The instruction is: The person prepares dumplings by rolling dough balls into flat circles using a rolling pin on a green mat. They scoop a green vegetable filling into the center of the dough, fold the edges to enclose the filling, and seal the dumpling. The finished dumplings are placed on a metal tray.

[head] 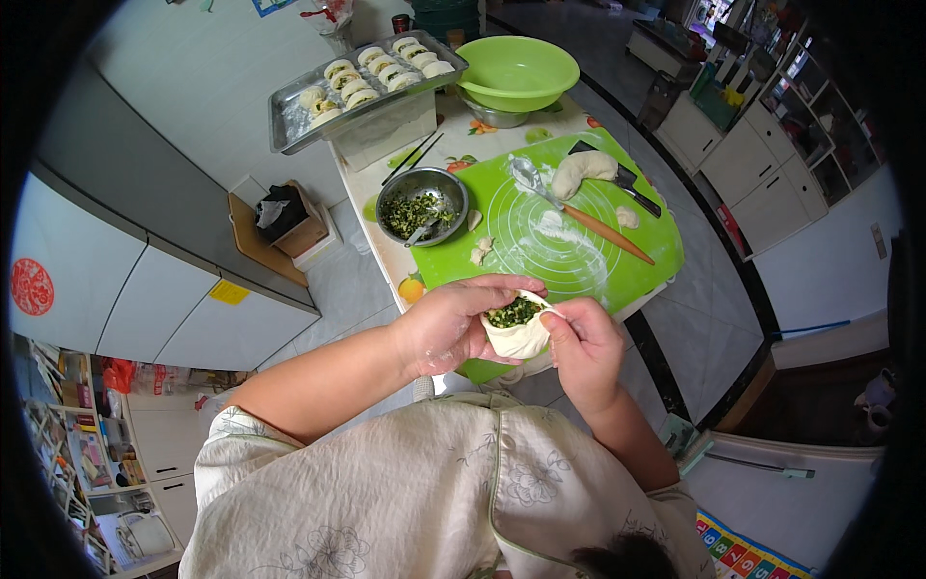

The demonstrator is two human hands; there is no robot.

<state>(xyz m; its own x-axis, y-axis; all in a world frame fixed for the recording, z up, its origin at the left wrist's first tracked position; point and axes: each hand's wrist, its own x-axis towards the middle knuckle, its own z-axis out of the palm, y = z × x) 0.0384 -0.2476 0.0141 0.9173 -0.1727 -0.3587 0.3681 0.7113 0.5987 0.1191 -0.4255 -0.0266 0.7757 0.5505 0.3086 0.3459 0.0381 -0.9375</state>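
My left hand point(452, 322) cups a dough wrapper point(521, 342), open at the top and filled with chopped greens point(515, 313). My right hand point(586, 344) pinches the wrapper's right edge between thumb and fingers. Beyond them lies a green silicone mat point(463, 275) with flour, small dough scraps point(481, 250), a wooden-handled rolling pin or scoop-like tool point(608, 233) and a thick dough roll point(584, 172) resting across a cleaver point(636, 192). At the mat's left edge stands a steel bowl point(423, 206) of chopped green filling with a spoon in it.
Black chopsticks point(412, 159) lie behind the bowl. A metal tray point(283, 119) of filled dough pieces rests on a pale box point(391, 127) at the back left. Right of it, a green plastic basin point(519, 72) sits on a metal bowl point(495, 114). The table's edge is close to me.
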